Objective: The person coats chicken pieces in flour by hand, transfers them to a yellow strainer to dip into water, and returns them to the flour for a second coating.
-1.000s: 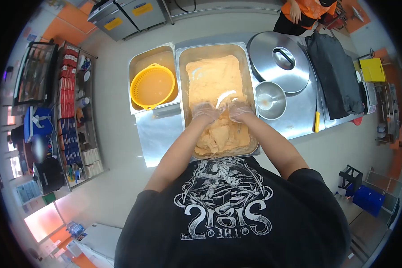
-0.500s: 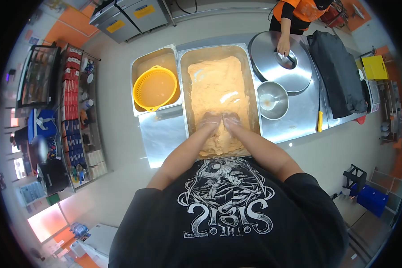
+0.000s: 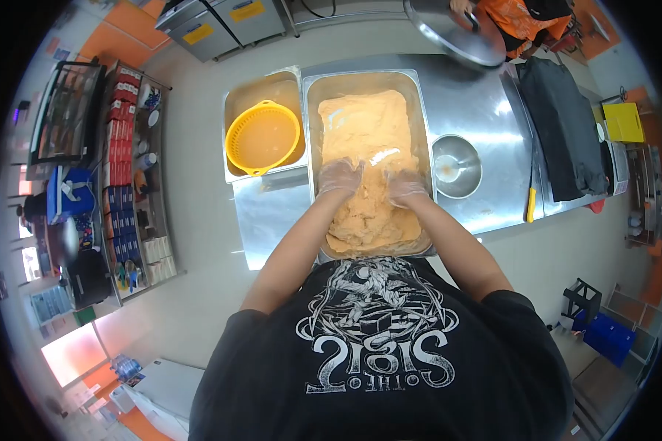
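A large mass of pale orange dough (image 3: 366, 125) fills a deep rectangular steel pan (image 3: 424, 95); its near part is rough and lumpy, its far part smoother. My left hand (image 3: 340, 177), in a clear glove, grips into the dough near the pan's left wall. On the right side, my right hand (image 3: 407, 186), also in a clear glove, presses its curled fingers into the same mass. The fingertips of both hands are partly buried. A band of dough lies between the two hands.
Left of the pan, a yellow colander (image 3: 263, 138) sits in a smaller steel pan (image 3: 232, 173). To the right stand a steel bowl (image 3: 457, 167), a yellow-handled knife (image 3: 531, 204) and a black-covered item (image 3: 563, 132). A co-worker in orange holds a large round lid (image 3: 456, 33) beyond the table.
My hands have moved apart and forward from the middle of the dough. The co-worker has lifted the round lid off the table and away to the far side.
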{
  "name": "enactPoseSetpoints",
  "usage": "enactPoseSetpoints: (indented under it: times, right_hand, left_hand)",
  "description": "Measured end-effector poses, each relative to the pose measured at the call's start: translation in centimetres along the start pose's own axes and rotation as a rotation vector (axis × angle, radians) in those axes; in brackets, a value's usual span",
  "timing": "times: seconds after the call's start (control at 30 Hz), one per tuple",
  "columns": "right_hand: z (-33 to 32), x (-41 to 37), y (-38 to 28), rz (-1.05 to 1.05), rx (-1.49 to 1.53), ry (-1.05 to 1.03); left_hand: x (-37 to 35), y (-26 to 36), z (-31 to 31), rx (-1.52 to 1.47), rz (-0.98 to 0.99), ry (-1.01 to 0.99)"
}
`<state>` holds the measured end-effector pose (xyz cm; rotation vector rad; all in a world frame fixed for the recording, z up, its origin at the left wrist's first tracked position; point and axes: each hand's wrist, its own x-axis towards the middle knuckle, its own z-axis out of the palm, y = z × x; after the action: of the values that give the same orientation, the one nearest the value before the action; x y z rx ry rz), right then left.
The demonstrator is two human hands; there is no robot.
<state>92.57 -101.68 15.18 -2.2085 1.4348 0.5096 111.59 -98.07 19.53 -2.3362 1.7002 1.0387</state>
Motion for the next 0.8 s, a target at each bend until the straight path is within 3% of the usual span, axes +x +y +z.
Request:
enactPoseSetpoints:
  times: [0.07, 0.2, 0.27, 0.3, 0.33, 0.37, 0.47, 0.5, 0.53, 0.6, 0.63, 0.7, 0.73, 0.77, 0.8]
  right_hand:
    - [0.3, -0.8, -0.3, -0.141, -0.117, -0.264]
    - [5.8, -1.8, 1.0, -0.283, 0.034, -0.344]
    - [6.1, -5.1, -0.5, 0.079, 0.8, -0.296]
    - [5.7, -5.7, -1.0, 0.21, 0.918, -0.367]
    - [5.4, -5.8, -2.0, 0.325, 1.026, -0.442]
    - [10.3, -3.7, -0.3, 0.316, 1.322, -0.468]
    - [8.0, -4.6, -4.0, 0.079, 1.721, -0.609]
    - [10.4, -3.4, -3.9, 0.1, 1.853, -0.508]
    - [10.1, -3.2, -4.9, 0.147, 1.848, -0.357]
    - [11.2, -0.1, -3.2, 0.434, 1.607, -0.345]
    - [10.1, 0.5, -3.6, 0.4, 1.596, -0.353]
    - [7.3, 0.3, -3.1, 0.513, 1.406, -0.129]
    - [5.6, -0.2, -2.6, 0.507, 1.404, -0.124]
    - [3.7, -0.6, -2.2, 0.292, 0.99, -0.078]
    - [2.0, -1.2, -1.8, 0.085, 0.569, -0.035]
  left_hand:
    - [1.3, -1.3, 3.3, 0.039, -0.013, -0.063]
    - [2.7, -4.4, 11.5, -0.054, -0.139, -0.136]
    - [-1.1, -2.0, 7.6, -0.14, -0.179, -0.202]
    - [-2.6, -1.3, 5.8, -0.228, -0.22, -0.256]
    - [1.9, -4.8, 12.8, -0.454, -0.089, -0.276]
    - [5.9, -8.2, 19.6, -0.689, 0.034, -0.326]
    - [2.9, -5.7, 15.3, -0.474, -0.135, -0.195]
    - [2.5, -4.8, 13.8, -0.484, -0.178, -0.181]
    - [2.3, -4.4, 12.6, -0.522, -0.214, -0.166]
    - [1.4, -3.9, 10.7, -0.593, -0.256, -0.138]
    - [0.9, -3.6, 9.9, -0.621, -0.268, -0.131]
    - [0.2, -3.1, 8.5, -0.661, -0.293, -0.116]
    - [-0.2, -2.5, 7.8, -0.68, -0.298, -0.105]
    - [-0.3, -2.5, 8.1, -0.684, -0.296, -0.099]
    - [-0.6, -2.6, 8.5, -0.775, -0.241, 0.037]
